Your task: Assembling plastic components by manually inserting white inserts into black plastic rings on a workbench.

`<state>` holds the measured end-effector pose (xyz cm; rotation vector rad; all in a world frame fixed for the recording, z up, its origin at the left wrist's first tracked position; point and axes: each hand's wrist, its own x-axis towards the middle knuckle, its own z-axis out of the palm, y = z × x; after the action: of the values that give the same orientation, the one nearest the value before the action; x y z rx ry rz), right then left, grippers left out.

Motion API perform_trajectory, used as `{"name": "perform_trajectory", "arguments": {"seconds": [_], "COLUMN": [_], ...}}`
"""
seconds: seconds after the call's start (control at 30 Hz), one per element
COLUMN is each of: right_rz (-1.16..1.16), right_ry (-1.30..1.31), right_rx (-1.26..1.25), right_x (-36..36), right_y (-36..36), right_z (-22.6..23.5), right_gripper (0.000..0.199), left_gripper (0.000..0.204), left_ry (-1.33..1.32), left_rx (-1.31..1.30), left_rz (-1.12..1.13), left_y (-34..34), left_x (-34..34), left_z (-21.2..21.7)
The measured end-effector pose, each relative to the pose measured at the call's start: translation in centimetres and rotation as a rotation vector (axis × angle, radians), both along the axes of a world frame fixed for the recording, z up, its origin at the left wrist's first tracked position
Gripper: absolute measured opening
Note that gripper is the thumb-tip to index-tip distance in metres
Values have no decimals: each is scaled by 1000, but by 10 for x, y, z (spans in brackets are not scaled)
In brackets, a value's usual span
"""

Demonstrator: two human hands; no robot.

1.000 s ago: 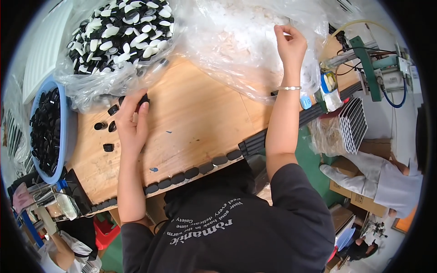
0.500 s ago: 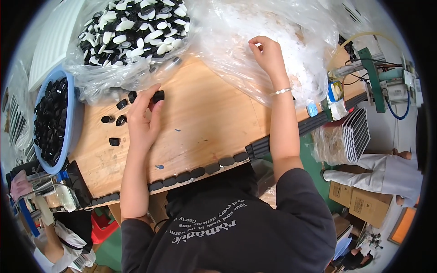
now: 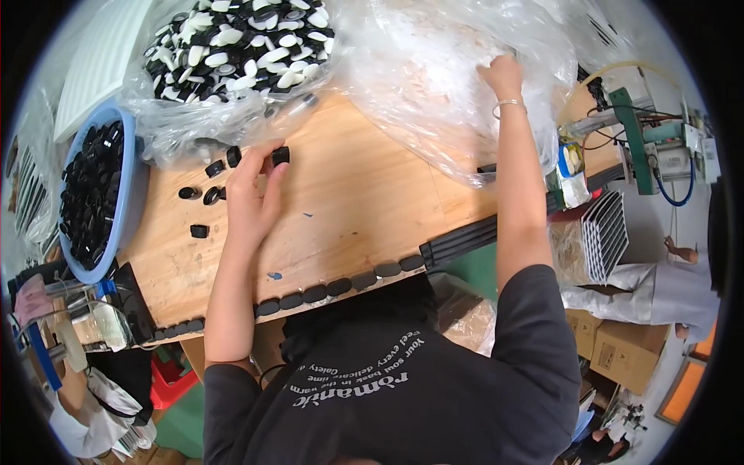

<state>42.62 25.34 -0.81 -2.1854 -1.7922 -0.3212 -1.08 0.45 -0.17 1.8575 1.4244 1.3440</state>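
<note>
My left hand rests on the wooden table with a small black cap between thumb and fingers. Just left of it lie several loose black parts, among them an upright cap, a black ring and a squarish piece. My right hand, a bracelet at its wrist, reaches over a clear plastic bag filled with small white, translucent pieces. Its fingers are curled inward; whatever they hold is hidden.
A large plastic bag of black and white parts stands at the far left, beside a blue basin of black parts. Dark pads line the near table edge. A green-framed device stands at right. Other people are at both sides.
My right hand has moved right and slightly farther across the bag of white pieces, its fingers now curled tighter. My left hand keeps the black cap in nearly the same spot.
</note>
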Motion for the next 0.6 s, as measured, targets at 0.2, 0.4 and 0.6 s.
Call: {"name": "perform_trajectory", "arguments": {"seconds": [0.2,0.4,0.6], "right_rz": [100,97,104], "right_ry": [-73,380,-44], "right_rx": [-59,104,20], "right_x": [-1,-61,-31], "right_y": [-1,-39,-37], "right_z": [-5,39,12], "right_gripper": [31,16,12], "left_gripper": [30,26,26], "left_ry": [-568,-739,-803], "left_rx": [-199,-267,-287], "left_rz": [-54,-150,-162], "left_y": [4,1,4], "left_x": [-3,-4,-7], "left_z": [-2,1,-3]}}
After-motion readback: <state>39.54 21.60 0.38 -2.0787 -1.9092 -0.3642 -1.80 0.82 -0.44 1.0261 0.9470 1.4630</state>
